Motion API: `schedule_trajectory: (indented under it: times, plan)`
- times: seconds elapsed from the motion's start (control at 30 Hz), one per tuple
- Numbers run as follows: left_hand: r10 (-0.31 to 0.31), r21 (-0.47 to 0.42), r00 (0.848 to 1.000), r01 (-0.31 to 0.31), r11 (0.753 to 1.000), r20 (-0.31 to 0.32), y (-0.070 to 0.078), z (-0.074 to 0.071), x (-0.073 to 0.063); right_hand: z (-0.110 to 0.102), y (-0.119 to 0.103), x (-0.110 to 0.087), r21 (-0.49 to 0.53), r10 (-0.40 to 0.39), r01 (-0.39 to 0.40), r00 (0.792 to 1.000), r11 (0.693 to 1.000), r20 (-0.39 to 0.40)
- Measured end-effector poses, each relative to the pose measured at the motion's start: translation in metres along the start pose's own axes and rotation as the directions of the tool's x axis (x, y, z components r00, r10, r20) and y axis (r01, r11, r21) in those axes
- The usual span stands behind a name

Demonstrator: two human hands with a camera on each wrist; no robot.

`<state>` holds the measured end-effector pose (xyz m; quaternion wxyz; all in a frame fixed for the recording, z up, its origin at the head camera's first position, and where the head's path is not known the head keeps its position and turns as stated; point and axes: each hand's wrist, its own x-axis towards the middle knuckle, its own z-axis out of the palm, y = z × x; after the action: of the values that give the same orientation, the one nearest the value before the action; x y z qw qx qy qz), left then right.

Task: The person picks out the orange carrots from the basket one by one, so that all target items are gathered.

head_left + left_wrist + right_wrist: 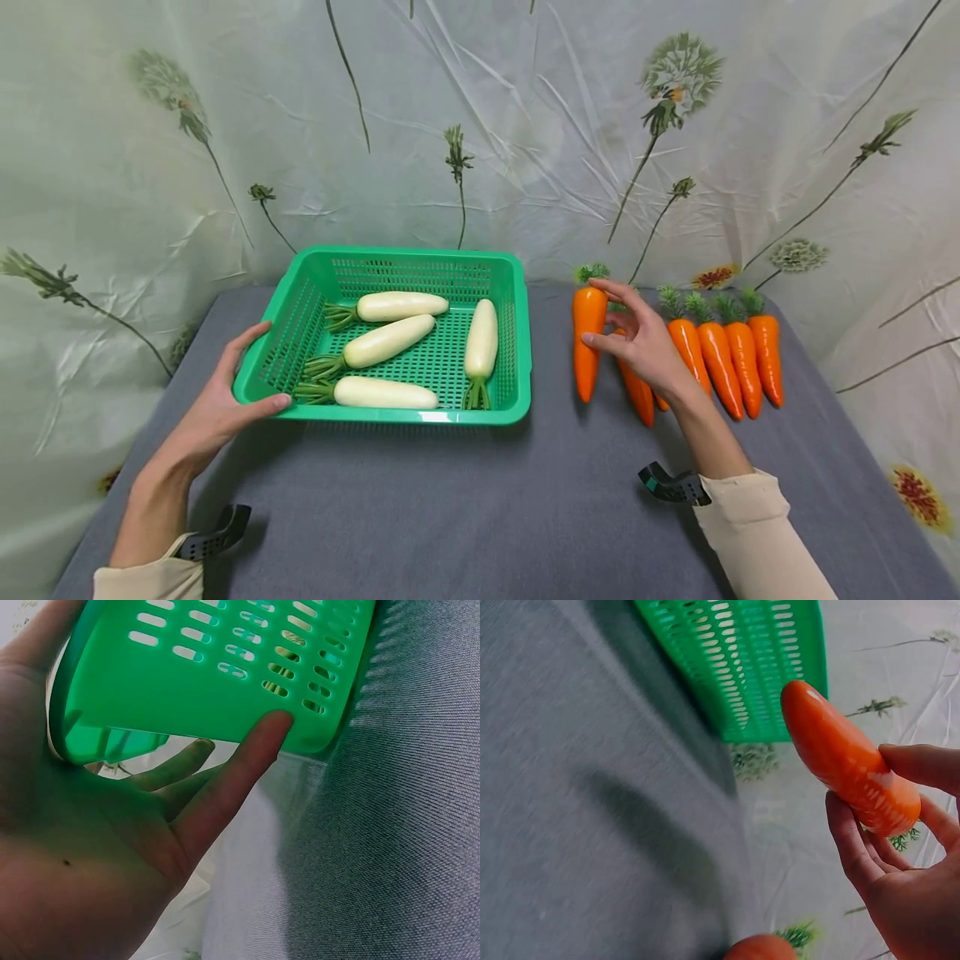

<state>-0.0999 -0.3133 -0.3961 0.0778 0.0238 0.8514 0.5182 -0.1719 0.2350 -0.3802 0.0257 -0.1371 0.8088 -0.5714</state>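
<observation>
My right hand (637, 333) pinches an orange carrot (588, 337) between thumb and fingers near its leafy top. The right wrist view shows this carrot (847, 757) raised off the cloth, its shadow beneath. With the left hand (225, 396) I hold the near left corner of a green plastic basket (382, 415), thumb along the front rim and fingers at the left side. In the left wrist view, fingers (232, 780) lie against the outside of the perforated basket wall (172, 690). Several white radishes (390, 342) with green stems lie in the basket.
Right of the basket, several more carrots (723, 362) lie in a row on the grey cloth (465, 517); the right hand partly covers some. A pale curtain with a dandelion print (450, 83) hangs behind the table. Both wrists wear dark straps (675, 487).
</observation>
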Motion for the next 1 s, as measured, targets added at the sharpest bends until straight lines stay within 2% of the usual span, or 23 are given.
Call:
schedule_trajectory:
  times: [0.5, 0.77, 1.0]
  plan:
    - [0.041, 0.028, 0.999, -0.04, 0.999, -0.024, 0.0, 0.001, 0.002, -0.01, 0.03, -0.01, -0.146, 0.101, -0.094, 0.994, 0.985, 0.036]
    - [0.026, 0.025, 1.0, -0.026, 0.999, 0.007, 0.0, 0.001, -0.001, -0.007, 0.041, -0.015, -0.209, 0.11, -0.104, 0.994, 0.972, 0.018]
    - [0.009, 0.007, 1.0, -0.009, 1.0, 0.009, 0.0, 0.002, -0.001, -0.006, 0.043, -0.016, -0.238, 0.116, -0.107, 0.993, 0.965, 0.021]
